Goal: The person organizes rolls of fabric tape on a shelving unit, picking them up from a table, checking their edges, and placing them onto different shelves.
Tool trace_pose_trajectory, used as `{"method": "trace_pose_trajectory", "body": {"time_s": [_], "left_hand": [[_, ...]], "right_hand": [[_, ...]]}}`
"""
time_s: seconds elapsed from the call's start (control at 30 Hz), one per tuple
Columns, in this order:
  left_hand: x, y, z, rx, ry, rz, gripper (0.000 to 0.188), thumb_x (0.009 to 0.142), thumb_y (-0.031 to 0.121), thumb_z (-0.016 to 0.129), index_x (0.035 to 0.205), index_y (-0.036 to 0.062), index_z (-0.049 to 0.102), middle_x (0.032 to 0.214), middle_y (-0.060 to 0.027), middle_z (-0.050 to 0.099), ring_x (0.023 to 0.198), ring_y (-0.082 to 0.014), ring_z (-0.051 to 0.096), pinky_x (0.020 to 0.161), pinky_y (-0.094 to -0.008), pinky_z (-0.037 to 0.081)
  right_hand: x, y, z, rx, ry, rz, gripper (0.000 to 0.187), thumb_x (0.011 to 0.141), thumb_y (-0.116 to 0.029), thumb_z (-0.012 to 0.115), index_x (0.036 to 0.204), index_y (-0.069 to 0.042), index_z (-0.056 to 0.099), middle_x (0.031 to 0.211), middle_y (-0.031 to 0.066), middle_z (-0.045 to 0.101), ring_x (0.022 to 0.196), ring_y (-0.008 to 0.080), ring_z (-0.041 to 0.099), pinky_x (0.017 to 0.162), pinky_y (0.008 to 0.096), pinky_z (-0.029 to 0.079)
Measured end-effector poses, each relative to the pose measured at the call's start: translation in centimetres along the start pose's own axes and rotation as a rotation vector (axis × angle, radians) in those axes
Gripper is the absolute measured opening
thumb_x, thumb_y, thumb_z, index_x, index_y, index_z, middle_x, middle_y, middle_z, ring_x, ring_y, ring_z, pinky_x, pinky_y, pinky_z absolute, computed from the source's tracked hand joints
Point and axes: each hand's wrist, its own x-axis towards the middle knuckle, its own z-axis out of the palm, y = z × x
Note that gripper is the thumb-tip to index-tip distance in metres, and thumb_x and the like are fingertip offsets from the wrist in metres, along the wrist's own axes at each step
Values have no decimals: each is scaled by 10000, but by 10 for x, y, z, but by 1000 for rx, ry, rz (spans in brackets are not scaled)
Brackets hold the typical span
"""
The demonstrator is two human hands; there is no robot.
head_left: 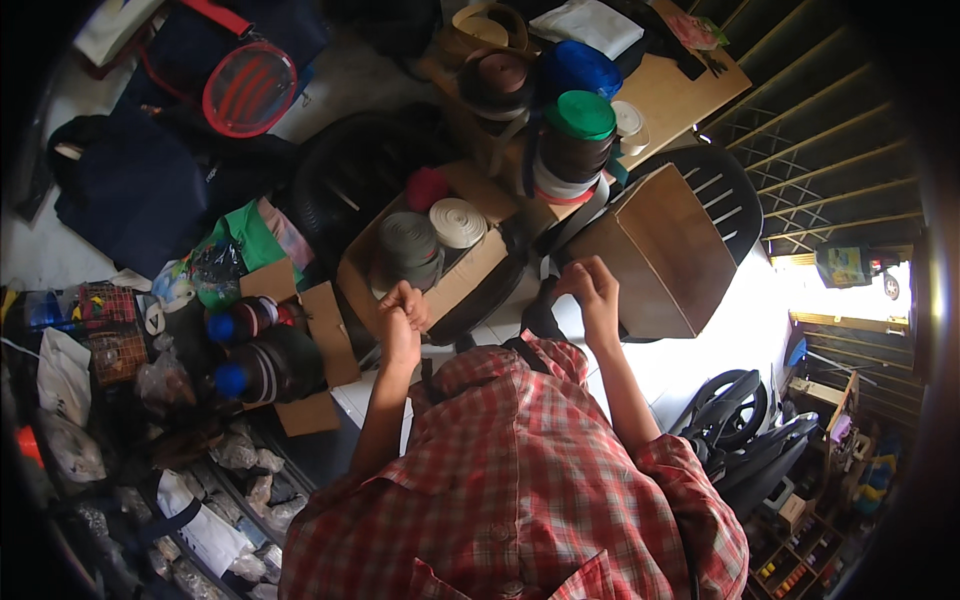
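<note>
My left hand (403,310) is raised in front of me with its fingers curled together, close to the near edge of an open cardboard box. Whatever it may hold is too small or hidden to make out. In that box (470,280) stand grey webbing rolls (410,240), a cream roll (459,222) and a dark red roll (427,188). My right hand (592,284), also closed, is beside a larger open cardboard box (668,250). A dark strip (543,312) shows just left of its fingers; I cannot tell whether they grip it.
Behind, a wooden table (690,85) bears stacked webbing rolls, green (581,115) and blue (580,68) among them. Black chairs (738,195) stand around the boxes. At left are large blue-capped rolls (265,372), bags and plastic packets. A wheel (730,405) and shelves lie at right.
</note>
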Motion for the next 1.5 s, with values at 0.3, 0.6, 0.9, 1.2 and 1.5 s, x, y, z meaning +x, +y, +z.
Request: {"method": "trace_pose_trajectory", "body": {"time_s": [0.3, 0.6, 0.9, 1.2, 1.5], "left_hand": [[69, -30, 155, -76, 407, -106, 148, 910, 60, 412, 782, 79, 483, 609, -1, 409, 522, -97, 371, 502, -253, 351], [134, -75, 214, 372, 168, 57, 248, 943, 136, 533, 1184, 78, 518, 867, -31, 557, 620, -73, 501, 537, -235, 397], [191, -80, 248, 580, 377, 165, 475, 899, 218, 609, 1316, 72, 437, 1333, -140, 466, 1093, -185, 517, 767, -287, 445], [214, -88, 240, 638, 430, 171, 434, 887, 211, 632, 1260, 91, 446, 1199, -76, 560, 1053, -132, 544, 711, -257, 451], [236, -81, 253, 658, 470, 193, 551, 843, 163, 700, 1261, 0, 381, 1114, -113, 566, 990, -155, 543, 869, -288, 429]], "right_hand": [[102, -46, -108, -25, 83, 10, 276, 983, -212, 448, 880, 22, 553, 694, 46, 541, 599, 120, 585, 602, 254, 494], [168, -56, -154, -180, -84, -122, 135, 909, -54, 502, 1016, 8, 556, 813, 103, 639, 632, 137, 623, 614, 253, 479], [195, -51, -163, -120, -186, 24, 138, 905, -74, 513, 990, 18, 571, 881, 91, 652, 673, 146, 633, 641, 267, 497], [211, -51, -166, -177, -278, 0, 173, 912, -91, 503, 1008, 35, 573, 872, 127, 674, 713, 181, 666, 673, 290, 523], [215, -41, -179, -209, -267, 12, 169, 896, -84, 508, 987, 34, 586, 833, 131, 671, 703, 186, 664, 661, 298, 510]]}}
